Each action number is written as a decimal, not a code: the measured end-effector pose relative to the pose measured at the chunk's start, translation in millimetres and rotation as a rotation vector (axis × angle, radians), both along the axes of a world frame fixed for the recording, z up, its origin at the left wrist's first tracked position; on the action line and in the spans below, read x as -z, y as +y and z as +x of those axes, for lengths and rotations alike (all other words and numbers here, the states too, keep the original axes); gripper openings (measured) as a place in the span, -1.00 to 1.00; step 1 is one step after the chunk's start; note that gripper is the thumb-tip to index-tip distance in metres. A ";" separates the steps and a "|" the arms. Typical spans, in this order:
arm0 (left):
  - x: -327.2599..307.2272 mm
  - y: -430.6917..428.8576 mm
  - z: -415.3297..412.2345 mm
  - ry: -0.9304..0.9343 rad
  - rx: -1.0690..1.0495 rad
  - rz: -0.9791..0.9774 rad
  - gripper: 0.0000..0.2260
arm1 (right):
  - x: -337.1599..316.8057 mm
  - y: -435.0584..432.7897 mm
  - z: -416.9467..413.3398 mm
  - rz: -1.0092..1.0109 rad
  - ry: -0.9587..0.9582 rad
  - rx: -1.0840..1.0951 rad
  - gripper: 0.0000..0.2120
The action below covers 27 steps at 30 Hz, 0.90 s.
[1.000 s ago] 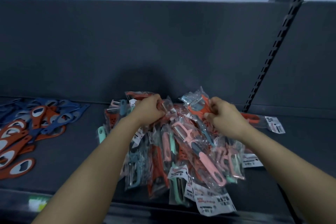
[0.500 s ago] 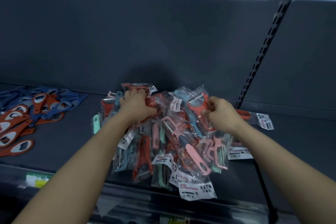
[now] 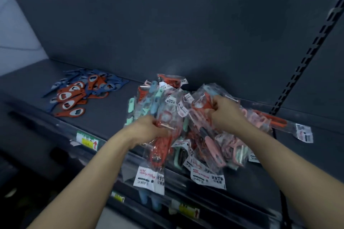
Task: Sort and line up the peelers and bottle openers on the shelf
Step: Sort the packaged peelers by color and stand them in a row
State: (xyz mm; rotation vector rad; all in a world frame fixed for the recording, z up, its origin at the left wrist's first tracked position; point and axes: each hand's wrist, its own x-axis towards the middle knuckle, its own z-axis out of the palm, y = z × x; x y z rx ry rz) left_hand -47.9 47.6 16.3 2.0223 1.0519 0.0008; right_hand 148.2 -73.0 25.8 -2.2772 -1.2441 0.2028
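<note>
Left hand [image 3: 147,128]: fingertips hidden behind red peeler packet [image 3: 160,147]. Right hand [image 3: 226,113]: fingertips buried in orange peeler packet [image 3: 202,106]. Lower layers of peeler pile [image 3: 214,147] covered, count not possible. Packet print blurred. Price tag [image 3: 87,140] unreadable. Forearms cut by bottom edge. Blue bottle openers [image 3: 104,82] partly under orange ones.

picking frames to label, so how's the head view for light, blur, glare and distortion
Head view: dim, bluish light throughout; motion blur softens everything, worst on the slotted upright at the right edge; the wide-angle lens bends the shelf front; faint glints on the bagged peelers; bottle openers soft but recognisable.
</note>
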 end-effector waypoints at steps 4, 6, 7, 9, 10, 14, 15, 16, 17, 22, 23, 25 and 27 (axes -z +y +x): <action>10.4 -22.5 2.2 0.041 -0.033 0.076 -0.83 | 0.1 -17.0 8.2 0.056 0.038 0.042 -0.66; 11.1 -29.0 6.5 0.050 -0.054 0.111 -0.82 | 0.6 -26.8 12.2 0.072 0.053 0.055 -0.67; 10.5 -31.4 8.1 0.043 -0.073 0.114 -0.79 | 1.3 -31.5 13.8 0.073 0.065 0.058 -0.68; 9.8 -34.3 10.3 0.009 -0.127 0.067 -0.62 | 3.2 -38.8 16.0 0.064 0.093 0.054 -0.72; 9.3 -35.4 10.9 -0.004 -0.157 0.037 -0.49 | 4.4 -41.1 17.0 0.063 0.103 0.050 -0.73; 10.1 -35.6 12.4 0.040 -0.182 -0.038 -0.66 | 5.8 -49.3 24.3 0.097 0.121 0.111 -0.75; 10.4 -35.3 12.9 0.052 -0.175 -0.041 -0.72 | 5.0 -52.0 28.0 0.120 0.114 0.149 -0.77; 11.0 -34.4 14.4 0.052 -0.165 -0.042 -0.72 | 4.2 -54.8 32.8 0.149 0.114 0.190 -0.81; 11.7 -33.7 16.4 0.047 -0.154 -0.041 -0.69 | 2.4 -58.1 36.9 0.177 0.120 0.230 -0.83; 9.5 -29.8 31.5 0.029 -0.091 -0.031 -0.57 | -5.4 -75.2 46.5 0.069 0.179 0.329 -0.71; 8.2 -26.6 33.6 0.019 -0.097 -0.040 -0.56 | -5.7 -78.9 47.4 0.016 0.202 0.348 -0.74; 3.3 -17.6 35.1 0.019 -0.086 -0.030 -0.64 | -4.4 -85.2 49.2 -0.064 0.271 0.380 -0.81; -2.2 -5.9 34.9 -0.003 -0.040 -0.021 -0.81 | -2.3 -90.8 49.0 -0.081 0.326 0.401 -0.80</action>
